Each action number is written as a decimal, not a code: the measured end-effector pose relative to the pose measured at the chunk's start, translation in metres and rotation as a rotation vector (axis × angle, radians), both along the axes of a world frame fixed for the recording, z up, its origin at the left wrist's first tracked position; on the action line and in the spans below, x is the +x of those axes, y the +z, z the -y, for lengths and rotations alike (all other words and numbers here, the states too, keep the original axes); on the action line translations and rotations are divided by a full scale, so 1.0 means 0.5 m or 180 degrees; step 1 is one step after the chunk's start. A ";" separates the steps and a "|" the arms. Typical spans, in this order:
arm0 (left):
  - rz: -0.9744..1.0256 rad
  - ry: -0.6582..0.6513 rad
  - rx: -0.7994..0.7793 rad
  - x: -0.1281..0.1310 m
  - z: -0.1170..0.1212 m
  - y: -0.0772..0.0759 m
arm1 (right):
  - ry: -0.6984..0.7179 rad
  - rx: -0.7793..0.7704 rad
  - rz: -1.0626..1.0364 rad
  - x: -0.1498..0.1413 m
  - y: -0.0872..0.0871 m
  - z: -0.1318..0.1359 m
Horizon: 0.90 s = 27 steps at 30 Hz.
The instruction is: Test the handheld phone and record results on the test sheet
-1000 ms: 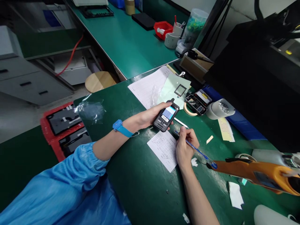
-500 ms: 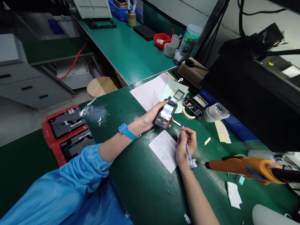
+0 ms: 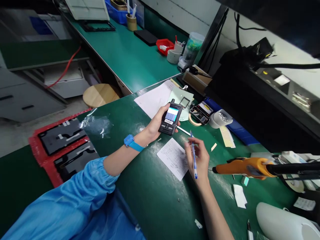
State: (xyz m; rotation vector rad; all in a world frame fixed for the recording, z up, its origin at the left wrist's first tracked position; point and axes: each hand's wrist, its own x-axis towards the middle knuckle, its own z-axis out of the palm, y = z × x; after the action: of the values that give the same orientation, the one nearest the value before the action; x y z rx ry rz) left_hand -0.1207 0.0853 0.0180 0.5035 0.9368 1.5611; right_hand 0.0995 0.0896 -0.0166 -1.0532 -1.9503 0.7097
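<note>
My left hand (image 3: 155,127), with a blue strap on its wrist, is closed around a black handheld radio phone (image 3: 171,118) that has a stubby antenna and a lit screen. In my right hand (image 3: 200,156) is a blue pen (image 3: 193,155), gripped between the fingers with its tip pointing away from me. Between the hands a sheet of paper with handwriting (image 3: 172,158) lies on the green bench. Just beyond the phone a white stick (image 3: 183,130) rests on the surface.
An orange electric screwdriver (image 3: 243,167) lies at the right. An opened device (image 3: 200,112) sits on a tape roll (image 3: 193,120) beside a white cup of screws (image 3: 220,119). At the left are clear plastic wrap (image 3: 97,125) and a red-edged tray (image 3: 45,158).
The view has shifted slightly. My left hand has tilted the phone so its screen reads more clearly. My right hand has turned, and the pen now stands more upright within the fingers.
</note>
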 end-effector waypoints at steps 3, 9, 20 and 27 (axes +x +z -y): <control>-0.0035 0.0096 0.0021 0.001 0.001 0.000 | 0.0335 0.0346 0.0601 0.035 -0.002 0.040; -0.0085 0.0079 0.0039 0.007 0.002 -0.003 | 0.0561 0.1298 0.1098 0.064 -0.024 0.123; 0.0024 -0.0289 0.0027 0.027 0.015 0.008 | 0.0694 0.1214 0.1735 0.101 -0.062 0.084; -0.0202 -0.1078 0.0464 0.053 0.043 0.003 | 0.0005 0.0765 0.1240 0.096 -0.045 0.045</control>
State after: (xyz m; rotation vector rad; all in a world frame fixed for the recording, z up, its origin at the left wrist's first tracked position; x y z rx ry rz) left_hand -0.0940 0.0640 0.0196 0.7770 0.7428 1.3156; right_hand 0.1473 0.0668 -0.0388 -1.0985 -2.2975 0.2704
